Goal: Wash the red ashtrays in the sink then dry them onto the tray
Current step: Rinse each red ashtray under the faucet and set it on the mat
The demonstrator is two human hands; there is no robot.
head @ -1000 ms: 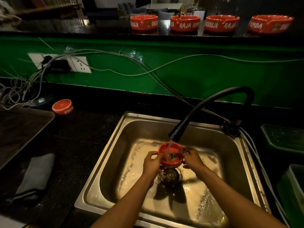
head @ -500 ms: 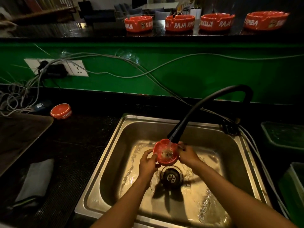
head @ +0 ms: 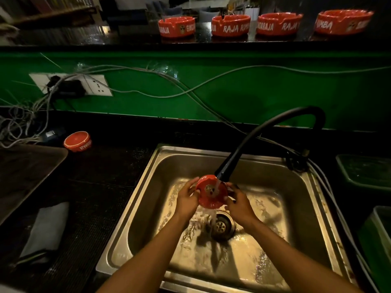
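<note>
shelf ashtray, far left (head: 176,27): we read "garaja" and "singar", partly cut off, white on red.
second shelf ashtray (head: 231,25): we read "raja rimba".
third shelf ashtray (head: 278,24): we read "singaraja" and "raja".
fourth shelf ashtray (head: 343,21): we read "rimba"; the rest is blurred.
counter ashtray (head: 77,141): white lettering, upside down, not legible to us.
held ashtray (head: 211,194): no wording we can read.

You hold a round red ashtray (head: 211,193) tilted under running water, above the steel sink (head: 300,199) drain; another sits left of the sink.
</note>
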